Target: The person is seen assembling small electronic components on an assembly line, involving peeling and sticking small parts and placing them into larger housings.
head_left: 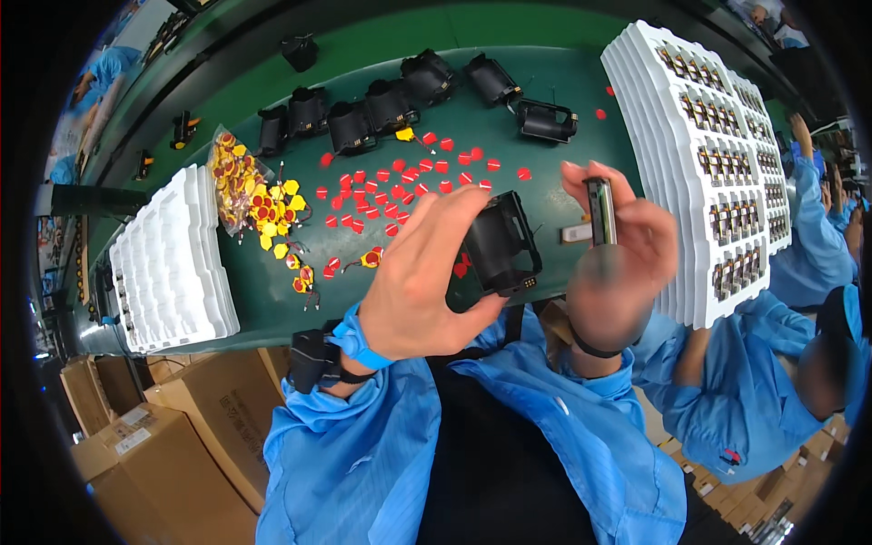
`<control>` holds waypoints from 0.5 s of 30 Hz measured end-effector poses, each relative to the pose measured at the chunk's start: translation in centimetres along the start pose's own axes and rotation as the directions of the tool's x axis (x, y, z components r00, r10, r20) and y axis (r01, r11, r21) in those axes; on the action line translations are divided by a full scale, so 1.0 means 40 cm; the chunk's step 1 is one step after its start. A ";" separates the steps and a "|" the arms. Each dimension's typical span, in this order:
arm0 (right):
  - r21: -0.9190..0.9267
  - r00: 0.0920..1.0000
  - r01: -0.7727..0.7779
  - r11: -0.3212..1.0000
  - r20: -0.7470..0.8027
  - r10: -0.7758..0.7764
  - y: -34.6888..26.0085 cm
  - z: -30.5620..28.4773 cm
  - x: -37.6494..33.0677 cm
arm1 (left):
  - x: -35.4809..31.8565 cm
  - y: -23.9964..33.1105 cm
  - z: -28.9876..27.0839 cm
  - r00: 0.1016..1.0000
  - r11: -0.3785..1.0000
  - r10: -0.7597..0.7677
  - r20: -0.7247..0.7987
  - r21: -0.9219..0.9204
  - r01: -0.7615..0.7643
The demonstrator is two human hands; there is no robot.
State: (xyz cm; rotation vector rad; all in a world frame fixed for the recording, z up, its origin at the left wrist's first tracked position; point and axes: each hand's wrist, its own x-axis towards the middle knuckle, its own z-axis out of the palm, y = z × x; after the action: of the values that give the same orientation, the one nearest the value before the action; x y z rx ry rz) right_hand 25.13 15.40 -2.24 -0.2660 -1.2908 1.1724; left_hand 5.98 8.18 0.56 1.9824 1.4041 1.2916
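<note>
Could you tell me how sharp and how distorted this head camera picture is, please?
Head view: strong fisheye, so the green table edge and white tray stacks bow toward a black rim; lighting is even, with no harsh glare; the left hand on the black housing looks sharp; the right hand has a smeared patch.

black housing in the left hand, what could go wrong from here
1. The left hand grips the black housing only at its edge; it might slip onto the green belt.
2. The right hand pinches a thin metal part by its fingertips, so it may twist or drop.
3. Loose red discs lie right under both hands; a dropped piece could scatter them.
</note>
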 end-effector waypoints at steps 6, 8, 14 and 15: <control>0.039 0.962 -0.012 0.999 0.273 0.001 -0.003 -0.005 0.024 | 0.001 0.019 -0.041 0.993 0.998 0.060 0.100 0.016 -0.061; 0.084 0.958 -0.060 0.995 0.286 0.034 0.008 0.001 0.020 | 0.004 0.024 -0.047 0.990 0.997 0.069 0.124 0.021 -0.073; -0.032 0.922 -0.143 0.989 0.360 0.145 0.017 -0.003 0.021 | -0.006 0.025 -0.060 0.991 0.995 0.098 0.094 -0.019 -0.097; -0.056 0.906 -0.162 0.985 0.388 0.171 0.016 -0.008 0.023 | -0.002 0.023 -0.063 0.990 0.994 0.100 0.102 -0.050 -0.095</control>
State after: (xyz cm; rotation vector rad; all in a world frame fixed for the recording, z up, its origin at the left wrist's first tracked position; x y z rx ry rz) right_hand 24.92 16.55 -2.28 -0.1629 -1.6577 1.4060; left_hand 4.32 7.25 2.48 2.0790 1.2332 1.2303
